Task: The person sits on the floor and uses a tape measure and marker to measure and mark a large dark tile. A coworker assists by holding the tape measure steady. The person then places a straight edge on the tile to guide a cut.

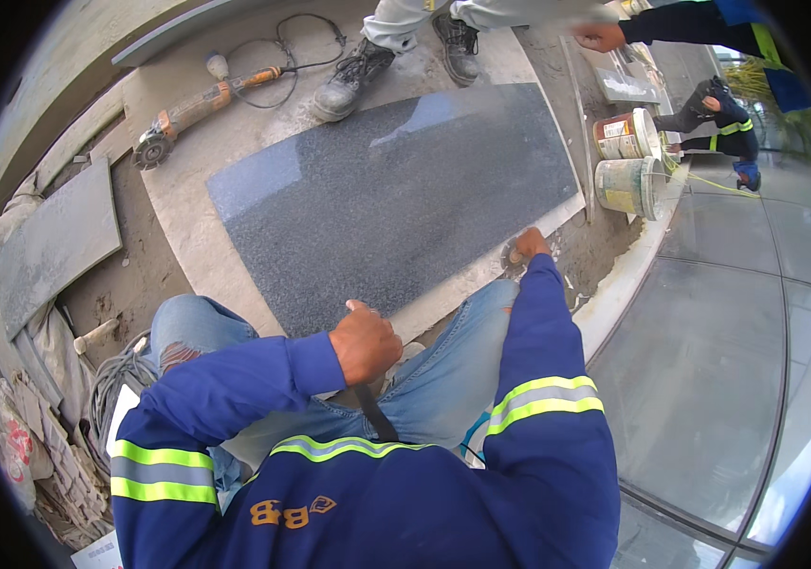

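Observation:
A large dark grey speckled stone slab [405, 190] with a polished, reflecting face lies flat in front of me. My left hand [368, 343] is closed in a fist over my lap, just off the slab's near edge. Its thumb sticks out, and the inside of the fist is hidden. Past the slab's near right edge, my right hand [531, 245] reaches down with curled fingers. Against those fingers is a small round grey disc-like piece [511, 254], partly covered, so I cannot tell what it is.
An orange angle grinder [202, 106] with its cord lies at the far left. A co-worker's shoes [353, 81] stand at the slab's far edge; another hand [600, 36] shows beyond. Two buckets [628, 190] stand right of the slab. A grey tile [55, 242] lies left, glass panels [709, 351] right.

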`<action>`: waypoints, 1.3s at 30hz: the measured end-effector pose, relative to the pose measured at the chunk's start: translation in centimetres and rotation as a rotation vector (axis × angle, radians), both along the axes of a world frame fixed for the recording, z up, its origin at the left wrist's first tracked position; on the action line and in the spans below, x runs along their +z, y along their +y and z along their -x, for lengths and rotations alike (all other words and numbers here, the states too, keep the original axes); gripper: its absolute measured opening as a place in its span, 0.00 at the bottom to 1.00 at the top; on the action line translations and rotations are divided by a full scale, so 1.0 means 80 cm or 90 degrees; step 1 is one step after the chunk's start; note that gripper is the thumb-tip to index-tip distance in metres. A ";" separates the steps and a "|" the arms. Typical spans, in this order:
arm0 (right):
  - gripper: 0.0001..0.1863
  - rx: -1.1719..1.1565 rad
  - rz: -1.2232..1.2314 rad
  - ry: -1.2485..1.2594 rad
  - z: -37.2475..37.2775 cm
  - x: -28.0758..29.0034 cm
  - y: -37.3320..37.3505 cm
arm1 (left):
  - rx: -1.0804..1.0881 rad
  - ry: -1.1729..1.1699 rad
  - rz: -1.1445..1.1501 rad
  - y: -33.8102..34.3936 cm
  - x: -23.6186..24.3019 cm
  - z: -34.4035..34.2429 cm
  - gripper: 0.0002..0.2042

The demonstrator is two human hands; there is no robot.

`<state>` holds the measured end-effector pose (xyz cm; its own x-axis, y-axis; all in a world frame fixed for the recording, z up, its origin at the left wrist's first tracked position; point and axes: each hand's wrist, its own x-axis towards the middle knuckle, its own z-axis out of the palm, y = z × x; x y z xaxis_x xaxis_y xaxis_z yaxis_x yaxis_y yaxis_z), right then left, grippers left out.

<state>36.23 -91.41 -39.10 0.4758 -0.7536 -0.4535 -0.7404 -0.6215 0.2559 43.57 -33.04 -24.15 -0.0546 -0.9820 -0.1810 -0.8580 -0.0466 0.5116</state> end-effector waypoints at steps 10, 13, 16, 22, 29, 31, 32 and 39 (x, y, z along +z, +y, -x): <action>0.22 0.001 -0.076 -0.237 -0.073 -0.005 0.112 | 0.001 -0.031 -0.094 -0.014 -0.017 -0.011 0.15; 0.20 -0.006 -0.135 -0.180 -0.070 -0.014 0.101 | -0.001 -0.025 -0.101 -0.012 -0.019 -0.008 0.16; 0.19 -0.060 -0.202 -0.151 -0.105 -0.006 0.144 | 0.014 -0.017 -0.150 0.000 -0.012 -0.014 0.15; 0.22 -0.083 -0.209 -0.093 -0.071 -0.003 0.112 | 0.015 -0.034 -0.108 -0.002 -0.010 0.004 0.15; 0.25 -0.231 -0.171 -0.032 -0.006 -0.033 0.014 | -0.029 -0.038 -0.085 0.006 0.010 0.022 0.16; 0.26 -0.198 -0.181 -0.048 -0.004 -0.048 0.020 | -0.031 -0.025 -0.117 0.003 0.005 0.023 0.17; 0.27 -0.182 -0.180 -0.061 -0.008 -0.042 0.025 | -0.029 -0.023 -0.117 0.004 0.006 0.022 0.17; 0.24 -0.168 -0.214 -0.041 -0.012 -0.039 0.027 | -0.033 0.015 -0.151 -0.003 0.006 0.030 0.16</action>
